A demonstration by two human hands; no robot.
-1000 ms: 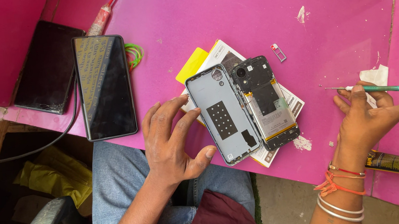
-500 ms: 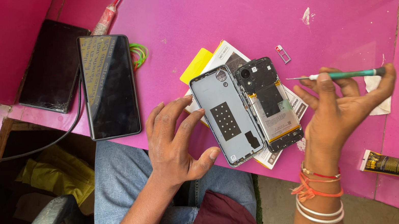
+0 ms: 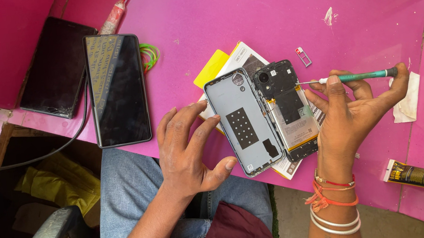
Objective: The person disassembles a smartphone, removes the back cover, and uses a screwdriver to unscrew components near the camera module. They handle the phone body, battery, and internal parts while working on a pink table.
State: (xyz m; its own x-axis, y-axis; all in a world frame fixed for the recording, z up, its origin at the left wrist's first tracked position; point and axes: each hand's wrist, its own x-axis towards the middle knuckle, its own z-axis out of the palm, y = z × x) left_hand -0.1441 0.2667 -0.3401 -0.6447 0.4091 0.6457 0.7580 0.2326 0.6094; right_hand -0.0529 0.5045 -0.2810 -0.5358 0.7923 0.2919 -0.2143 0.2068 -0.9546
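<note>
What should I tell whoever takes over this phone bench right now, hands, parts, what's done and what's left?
Left hand: empty, fingers spread beside the detached grey back cover.
Right hand: pinching a green screwdriver, tip pointing at the upper edge of the opened phone.
Done: back cover off, lying next to the phone on papers.
Left: internals are exposed, nothing visibly removed. A small card tray lies loose nearby.

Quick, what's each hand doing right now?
Left hand: open, fingers spread, fingertips at the grey back cover, holding nothing.
Right hand: closed on a green screwdriver.
</note>
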